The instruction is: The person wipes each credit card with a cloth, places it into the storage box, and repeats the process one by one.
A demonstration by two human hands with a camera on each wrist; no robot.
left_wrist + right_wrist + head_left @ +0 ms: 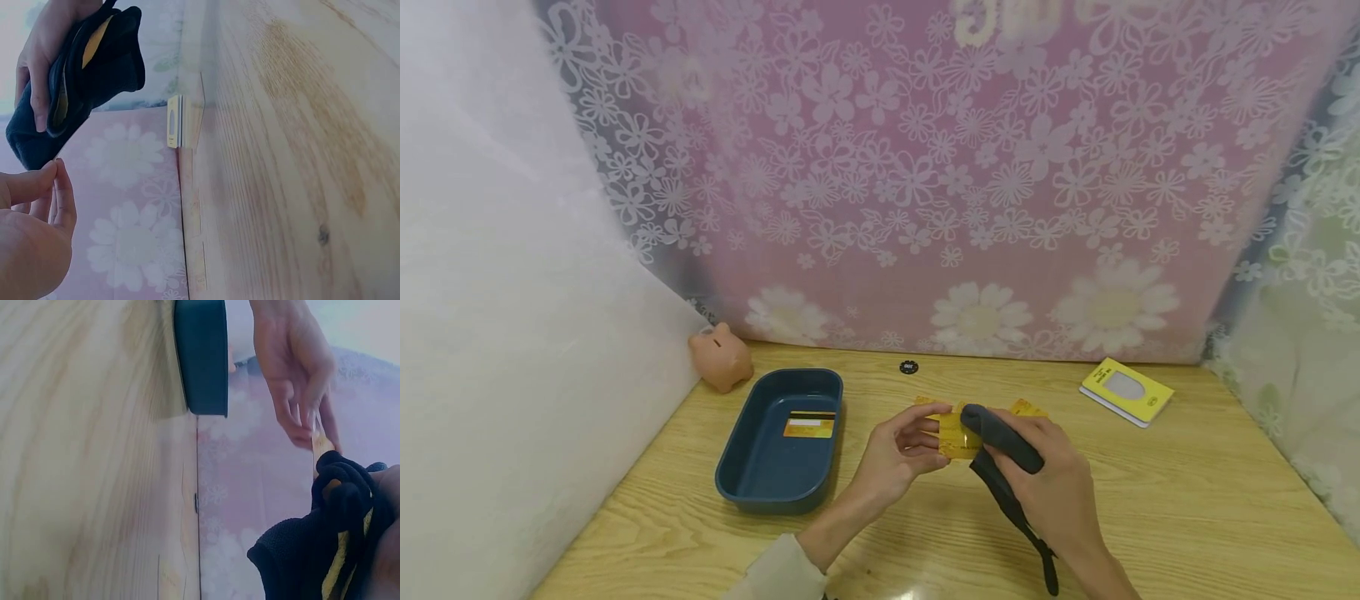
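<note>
In the head view my left hand (886, 450) pinches a gold card (953, 438) by its left side, fingers above and thumb below, off the table. My right hand (1054, 479) grips a folded dark cloth (1009, 440), which lies against the card's right part; a thin tail of it hangs down. Yellow shows between the folds of the cloth (119, 69) in the left wrist view. From the right wrist, the card (320, 445) appears nearly edge-on between the left fingertips and the cloth. Behind the hands, another yellow card (1028, 407) lies on the table, partly hidden.
Left of the hands stands a dark blue tray (730, 467) with a yellow-orange striped card (809, 424) in it. A piggy bank (722, 358) is at the back left, a black chip (908, 367) at the back, and a yellow card packet (1127, 392) at the back right.
</note>
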